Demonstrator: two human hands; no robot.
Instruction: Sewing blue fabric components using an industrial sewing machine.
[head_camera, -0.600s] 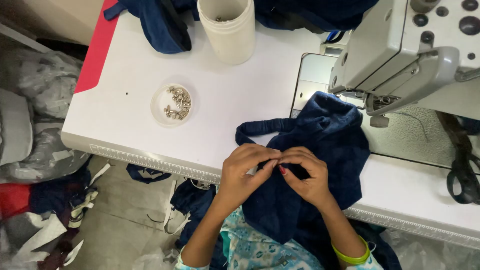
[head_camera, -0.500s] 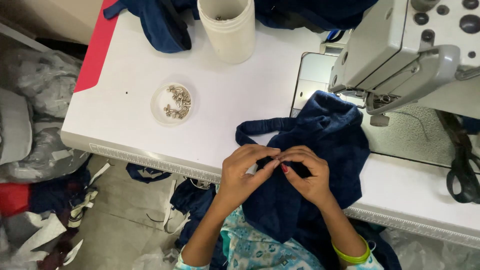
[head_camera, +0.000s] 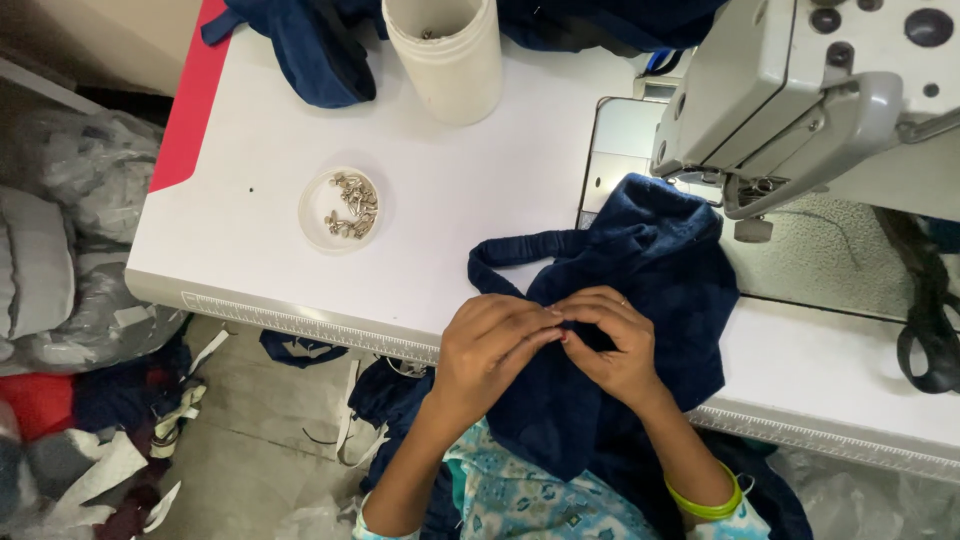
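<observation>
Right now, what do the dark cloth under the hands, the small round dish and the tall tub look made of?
Dark cloth: navy woven fabric, matte, soft folds; possibly denim. Small round dish: likely white plastic, holding shiny, metal-looking bits. Tall tub: smooth off-white plastic, by its look.

Dark blue cloth (head_camera: 650, 290), white table (head_camera: 450, 220)

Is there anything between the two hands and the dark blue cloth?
Nothing visible: the left hand and right hand already pinch the dark blue fabric garment directly at the white table's front edge.
</observation>
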